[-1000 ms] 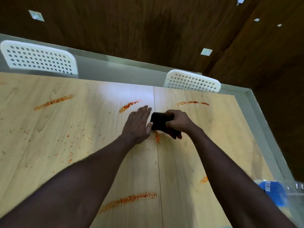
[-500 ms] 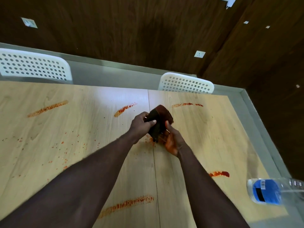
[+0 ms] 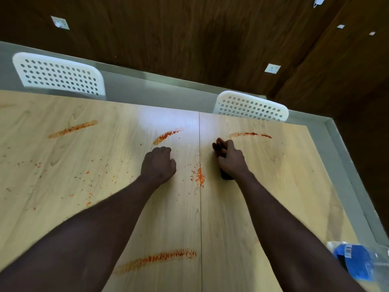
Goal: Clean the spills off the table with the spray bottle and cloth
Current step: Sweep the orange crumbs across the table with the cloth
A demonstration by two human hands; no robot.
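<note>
My right hand (image 3: 230, 160) grips a dark cloth (image 3: 219, 146), bunched under the fingers and pressed on the light wood table (image 3: 105, 165); a dark edge of it also shows near the wrist. My left hand (image 3: 158, 165) rests on the table with fingers curled, holding nothing. Orange-red spills mark the table: a smear (image 3: 167, 134) beyond my left hand, a streak (image 3: 250, 134) beyond my right hand, crumbs (image 3: 199, 175) between the hands, a long streak (image 3: 160, 258) near me and another streak (image 3: 72, 129) at far left. A clear bottle with a blue label (image 3: 355, 262) lies at the lower right edge.
Two white perforated chairs (image 3: 59, 75) (image 3: 251, 107) stand at the table's far side. Scattered orange specks (image 3: 88, 186) cover the left half of the table. A grey ledge (image 3: 347, 165) runs along the right edge, with dark wooden wall panels beyond.
Both hands held the cloth lifted half a second ago. Now my left hand has let go and moved left, and my right hand has pressed the cloth down on the table, further right.
</note>
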